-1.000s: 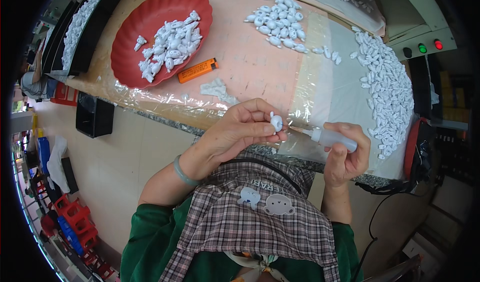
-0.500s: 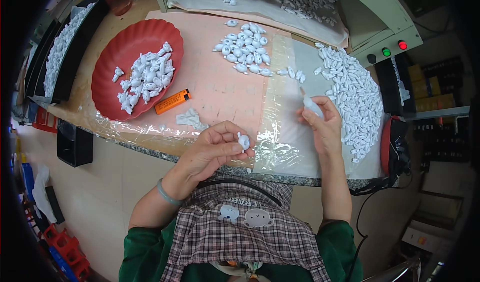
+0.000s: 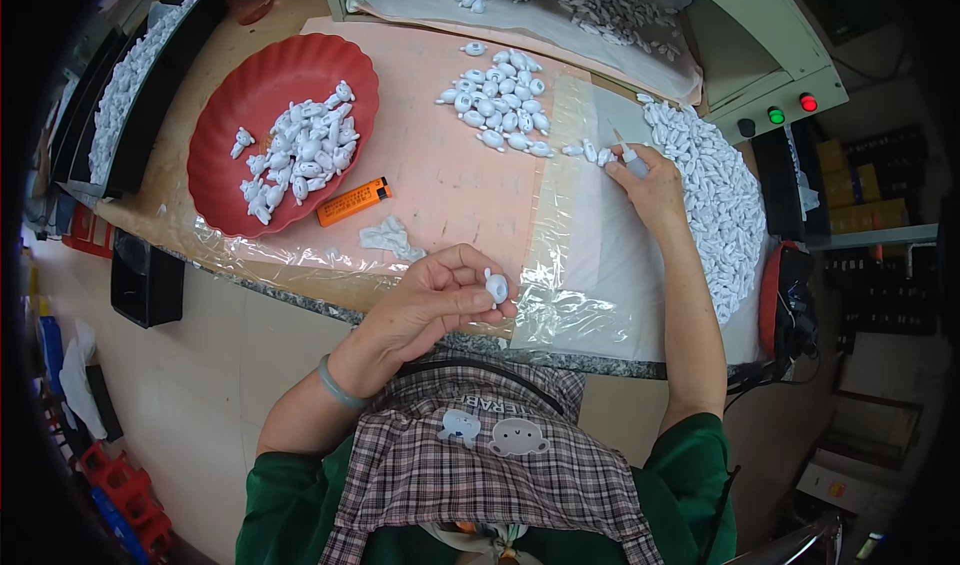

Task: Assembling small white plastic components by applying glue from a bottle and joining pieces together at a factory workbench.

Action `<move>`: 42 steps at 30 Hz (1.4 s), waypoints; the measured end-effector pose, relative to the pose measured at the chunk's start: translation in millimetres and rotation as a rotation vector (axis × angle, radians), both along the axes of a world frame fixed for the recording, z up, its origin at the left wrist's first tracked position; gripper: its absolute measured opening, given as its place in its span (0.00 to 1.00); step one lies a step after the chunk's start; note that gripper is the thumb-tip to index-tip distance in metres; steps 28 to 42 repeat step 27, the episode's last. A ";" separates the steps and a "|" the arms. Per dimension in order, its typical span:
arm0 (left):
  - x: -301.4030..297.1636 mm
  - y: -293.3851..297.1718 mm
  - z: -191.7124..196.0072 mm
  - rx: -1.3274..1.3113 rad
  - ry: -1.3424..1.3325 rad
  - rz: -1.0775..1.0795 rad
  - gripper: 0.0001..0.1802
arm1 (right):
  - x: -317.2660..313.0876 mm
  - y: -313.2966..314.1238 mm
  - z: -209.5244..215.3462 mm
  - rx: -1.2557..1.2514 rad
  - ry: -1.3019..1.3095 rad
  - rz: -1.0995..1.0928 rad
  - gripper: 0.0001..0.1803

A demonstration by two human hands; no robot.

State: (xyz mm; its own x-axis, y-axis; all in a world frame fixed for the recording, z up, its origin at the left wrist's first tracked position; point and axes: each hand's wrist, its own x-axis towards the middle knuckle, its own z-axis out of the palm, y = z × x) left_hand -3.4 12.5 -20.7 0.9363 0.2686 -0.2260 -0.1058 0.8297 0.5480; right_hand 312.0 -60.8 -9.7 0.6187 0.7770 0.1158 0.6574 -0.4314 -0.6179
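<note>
My left hand (image 3: pixel 435 300) is closed near the table's front edge, pinching a small white plastic figure part (image 3: pixel 496 287), rounded with little stubs. My right hand (image 3: pixel 657 195) grips a small whitish squeeze bottle (image 3: pixel 634 163) whose thin tip points up and away. Its thumb and fingertips reach to a few loose white oblong pieces (image 3: pixel 588 153); whether they grasp one I cannot tell. Right of that hand spreads a big pile of such pieces (image 3: pixel 715 200). Farther back, rounded white parts (image 3: pixel 505 95) like the one in my left hand lie grouped on pink sheeting (image 3: pixel 440 175).
A red scalloped bowl (image 3: pixel 212 155) of white figures stands at left, beside an orange lighter (image 3: pixel 354 202) and a crumpled white scrap (image 3: pixel 390 237). A black tray (image 3: pixel 165 95) of white pieces is far left. A pale green cabinet (image 3: pixel 780 60) with lit buttons stands behind.
My right hand has moved forward with the bottle, up to the loose oblong pieces. The left hand still holds the figure part in nearly the same place. The view has shifted slightly.
</note>
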 end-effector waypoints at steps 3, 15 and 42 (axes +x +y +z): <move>0.0 -0.3 -0.7 0.004 -0.002 -0.004 0.11 | -3.4 -2.8 3.4 -0.023 -0.068 0.046 0.14; 0.5 0.0 -3.3 0.001 -0.013 -0.002 0.11 | -34.5 -40.1 12.3 0.048 0.231 0.149 0.07; 0.7 -3.9 3.9 0.087 0.058 -0.006 0.19 | -91.9 -61.1 -1.5 0.336 0.650 0.251 0.09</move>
